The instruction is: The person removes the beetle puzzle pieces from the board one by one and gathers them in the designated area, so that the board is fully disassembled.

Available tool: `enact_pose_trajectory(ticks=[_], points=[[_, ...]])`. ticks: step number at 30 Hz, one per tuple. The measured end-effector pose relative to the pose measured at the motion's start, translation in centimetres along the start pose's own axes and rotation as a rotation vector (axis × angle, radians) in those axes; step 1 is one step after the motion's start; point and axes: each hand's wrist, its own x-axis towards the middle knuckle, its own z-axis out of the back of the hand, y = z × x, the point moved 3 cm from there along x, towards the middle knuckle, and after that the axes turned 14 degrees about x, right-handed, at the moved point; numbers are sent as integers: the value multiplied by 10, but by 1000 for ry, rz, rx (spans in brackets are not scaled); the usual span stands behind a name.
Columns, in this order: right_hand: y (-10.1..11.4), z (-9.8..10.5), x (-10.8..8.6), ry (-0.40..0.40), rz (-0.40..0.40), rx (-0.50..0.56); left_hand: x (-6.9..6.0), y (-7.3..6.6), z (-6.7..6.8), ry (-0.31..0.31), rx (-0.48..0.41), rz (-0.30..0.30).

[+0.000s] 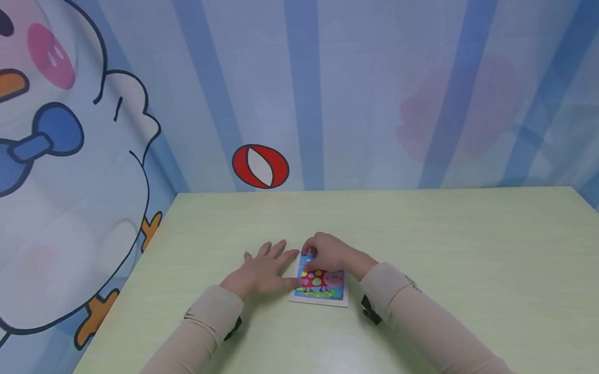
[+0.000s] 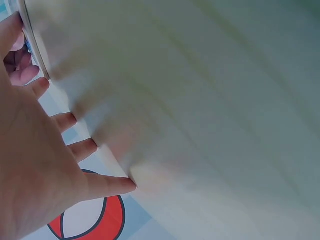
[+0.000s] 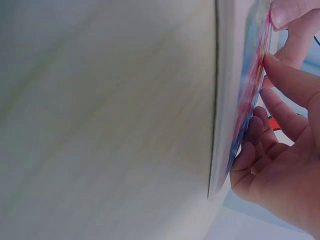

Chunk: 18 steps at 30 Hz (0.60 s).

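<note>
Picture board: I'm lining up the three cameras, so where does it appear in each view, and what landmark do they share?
Head: the picture board lies below centre, slightly right.
Left wrist: only an edge of the picture board shows, at upper left.
Right wrist: the picture board runs down from the top, right of centre, steeply angled.
Shared landmark: the printed red-and-white ball, just a sliver in the right wrist view.

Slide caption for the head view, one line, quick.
Left hand spread against a colourful picture board on a pale table, right hand's grip at the board's far edge.
</note>
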Motion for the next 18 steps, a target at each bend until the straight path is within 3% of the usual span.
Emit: enact_pose_trajectory(ticks=[18], points=[[4,-2,-1,-35,-34,52,-2,-1,2,7,2,-5]])
